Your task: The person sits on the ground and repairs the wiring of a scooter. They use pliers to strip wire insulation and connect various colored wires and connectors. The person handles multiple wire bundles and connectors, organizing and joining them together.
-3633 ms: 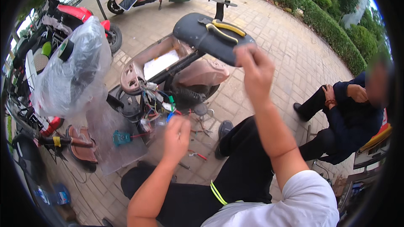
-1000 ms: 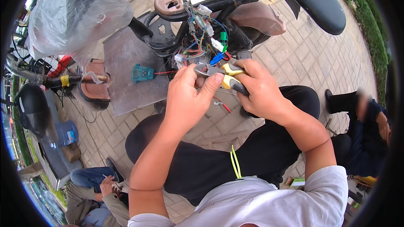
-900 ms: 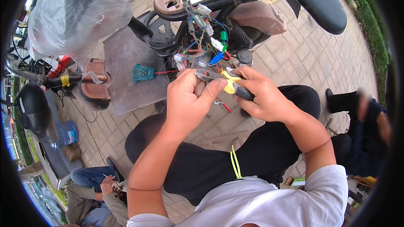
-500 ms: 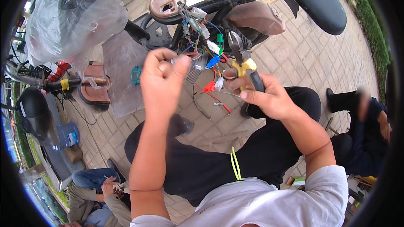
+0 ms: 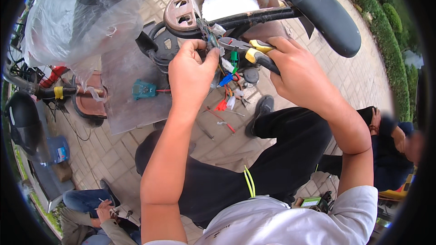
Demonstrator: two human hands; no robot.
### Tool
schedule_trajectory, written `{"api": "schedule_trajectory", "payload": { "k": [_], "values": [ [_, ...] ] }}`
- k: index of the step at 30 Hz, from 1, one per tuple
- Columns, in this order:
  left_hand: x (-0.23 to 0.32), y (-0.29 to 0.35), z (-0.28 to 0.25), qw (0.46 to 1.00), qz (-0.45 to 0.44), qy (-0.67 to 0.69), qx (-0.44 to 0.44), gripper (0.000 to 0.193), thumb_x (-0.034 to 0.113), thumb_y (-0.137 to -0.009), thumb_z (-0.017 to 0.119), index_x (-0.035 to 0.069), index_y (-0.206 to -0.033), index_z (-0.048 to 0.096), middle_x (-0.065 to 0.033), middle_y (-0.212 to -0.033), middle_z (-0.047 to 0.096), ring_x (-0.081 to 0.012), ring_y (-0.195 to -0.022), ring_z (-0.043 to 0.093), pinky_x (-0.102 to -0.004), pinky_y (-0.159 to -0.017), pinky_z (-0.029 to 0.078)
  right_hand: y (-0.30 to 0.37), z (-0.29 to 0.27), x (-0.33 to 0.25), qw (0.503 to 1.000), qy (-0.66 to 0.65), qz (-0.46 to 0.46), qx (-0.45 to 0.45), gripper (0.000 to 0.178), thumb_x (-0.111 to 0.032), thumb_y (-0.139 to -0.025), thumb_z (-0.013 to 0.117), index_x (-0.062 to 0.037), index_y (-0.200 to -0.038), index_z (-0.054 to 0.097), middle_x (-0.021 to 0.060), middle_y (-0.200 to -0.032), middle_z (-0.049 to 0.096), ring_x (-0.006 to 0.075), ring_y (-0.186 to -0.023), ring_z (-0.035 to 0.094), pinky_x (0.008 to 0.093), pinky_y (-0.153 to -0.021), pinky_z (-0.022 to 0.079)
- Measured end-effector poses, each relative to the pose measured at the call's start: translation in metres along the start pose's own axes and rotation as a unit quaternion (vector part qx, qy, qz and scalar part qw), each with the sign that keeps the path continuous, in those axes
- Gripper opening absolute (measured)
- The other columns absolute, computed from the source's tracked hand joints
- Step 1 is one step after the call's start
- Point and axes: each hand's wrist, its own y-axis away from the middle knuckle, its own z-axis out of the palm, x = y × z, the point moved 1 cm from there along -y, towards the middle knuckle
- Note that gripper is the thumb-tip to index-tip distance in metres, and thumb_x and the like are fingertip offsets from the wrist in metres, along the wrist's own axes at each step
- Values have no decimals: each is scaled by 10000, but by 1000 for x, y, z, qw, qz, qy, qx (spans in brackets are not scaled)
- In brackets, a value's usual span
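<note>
My left hand [image 5: 190,75] is closed, thumb and fingers pinching the bundle of thin wires [image 5: 206,31] that hangs from the scooter frame. In my right hand [image 5: 297,72] is a pair of cutting pliers [image 5: 235,44] with yellow and black handles. Its jaws point left, close to the wires at my left fingertips; whether they touch a wire I cannot tell. Below the bundle dangle a green connector [image 5: 234,57], a blue connector [image 5: 225,80], a red connector [image 5: 220,105] and a white connector [image 5: 231,103].
The scooter's brown body shell [image 5: 186,9] and black seat [image 5: 313,7] stand ahead. Clear plastic sheeting [image 5: 77,27] covers its front at left. A teal device [image 5: 144,90] rests on a grey panel [image 5: 131,113]. Loose wire pieces [image 5: 222,121] lie on the paving. Two people sit nearby, lower left and right.
My right hand has risen, swinging the pliers from pointing up to pointing left beside the wires. My left hand has moved slightly up and right onto the wire bundle.
</note>
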Motion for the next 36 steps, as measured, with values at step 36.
{"api": "schedule_trajectory", "payload": {
  "k": [36],
  "values": [
    [-18, -2, 23, 936, 284, -165, 124, 71, 66, -779, 687, 68, -821, 630, -88, -646, 570, -285, -648, 578, -409, -594, 461, -38, -26, -22, 957, 114, -36, -263, 156, -89, -691, 619, 39, -748, 687, 197, -775, 627, 336, -829, 635, 409, -673, 548]
  ]
}}
